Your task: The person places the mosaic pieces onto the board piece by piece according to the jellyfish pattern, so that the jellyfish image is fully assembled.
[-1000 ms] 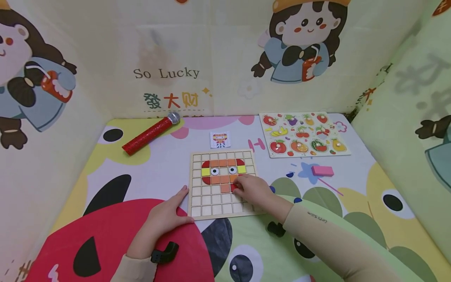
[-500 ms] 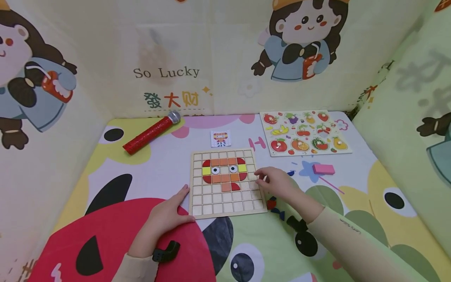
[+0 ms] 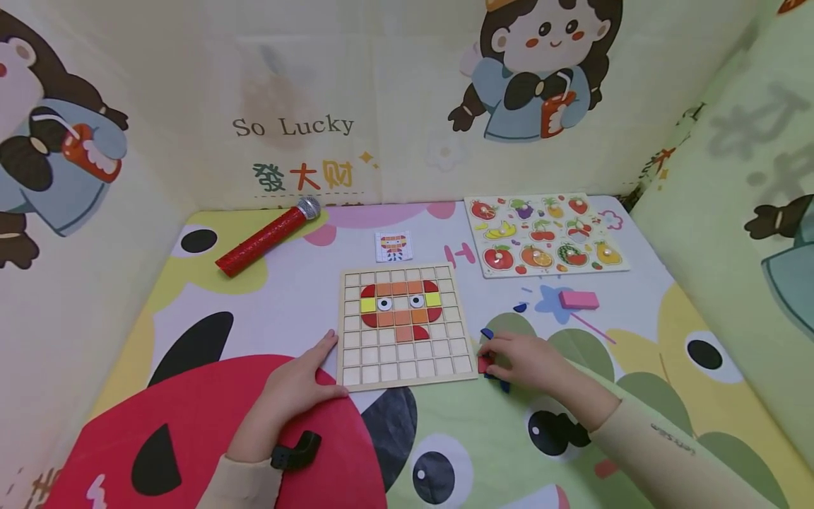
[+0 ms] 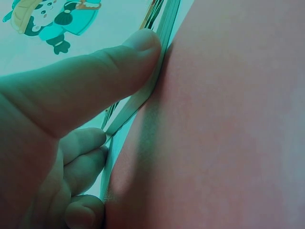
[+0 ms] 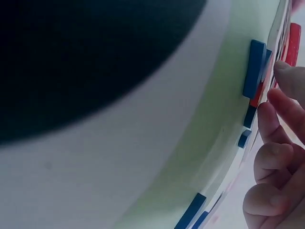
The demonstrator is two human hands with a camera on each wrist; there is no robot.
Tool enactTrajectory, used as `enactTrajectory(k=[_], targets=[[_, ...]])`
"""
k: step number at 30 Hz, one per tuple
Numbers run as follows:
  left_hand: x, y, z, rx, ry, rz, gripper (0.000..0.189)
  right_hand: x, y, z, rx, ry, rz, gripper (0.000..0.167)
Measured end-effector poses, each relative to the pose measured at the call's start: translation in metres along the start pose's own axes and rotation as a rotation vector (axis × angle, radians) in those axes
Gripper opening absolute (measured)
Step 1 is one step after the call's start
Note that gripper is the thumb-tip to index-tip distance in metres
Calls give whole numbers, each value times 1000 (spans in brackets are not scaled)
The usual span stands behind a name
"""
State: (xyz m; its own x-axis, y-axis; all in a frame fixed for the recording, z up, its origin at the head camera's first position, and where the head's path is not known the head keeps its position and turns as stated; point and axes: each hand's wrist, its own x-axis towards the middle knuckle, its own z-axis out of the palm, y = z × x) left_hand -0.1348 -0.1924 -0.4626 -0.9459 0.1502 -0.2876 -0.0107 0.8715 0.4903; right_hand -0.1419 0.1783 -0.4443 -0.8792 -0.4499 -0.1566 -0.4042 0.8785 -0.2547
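A wooden grid board lies on the patterned cloth, with red, orange and yellow tiles and two eye discs forming a face. My left hand rests at its left edge; in the left wrist view the thumb touches the board's side. Beside the right edge, my right hand reaches down over loose tiles, fingertips right at a red tile. In the right wrist view, its thumb and fingers are apart, close to blue tiles and an orange-red one.
A small pattern card lies behind the board. A red microphone is at back left, a fruit puzzle at back right. Nearer on the right are a pink block and a blue tile.
My right hand has let go of a red curved tile on the grid below the face, then moved right and down to the loose tiles. The left hand stays at the board's edge.
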Motion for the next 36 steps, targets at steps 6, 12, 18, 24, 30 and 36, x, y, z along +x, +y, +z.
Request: enactTrajectory(k=[6,12,18,24,30,36], targets=[[0,1,0,0,-1,1,109,2,-4,1,-54,2,-28,25],[0,0,-1,4,-3,-12,110,6,-2,3,-80,27,-4,22],[-1,0,-1,5,1,-5,109,4,2,1,-76,62,1,22],[-1,0,-1,4,-1,-10,110,0,7,-1,-45,45,-57,35],[-1,0,-2,3,-5,-11,110,0,12,1,-15,63,-54,31],[-1,1,-2,8,-2,-10,109,0,14,2,-3,61,-13,28]])
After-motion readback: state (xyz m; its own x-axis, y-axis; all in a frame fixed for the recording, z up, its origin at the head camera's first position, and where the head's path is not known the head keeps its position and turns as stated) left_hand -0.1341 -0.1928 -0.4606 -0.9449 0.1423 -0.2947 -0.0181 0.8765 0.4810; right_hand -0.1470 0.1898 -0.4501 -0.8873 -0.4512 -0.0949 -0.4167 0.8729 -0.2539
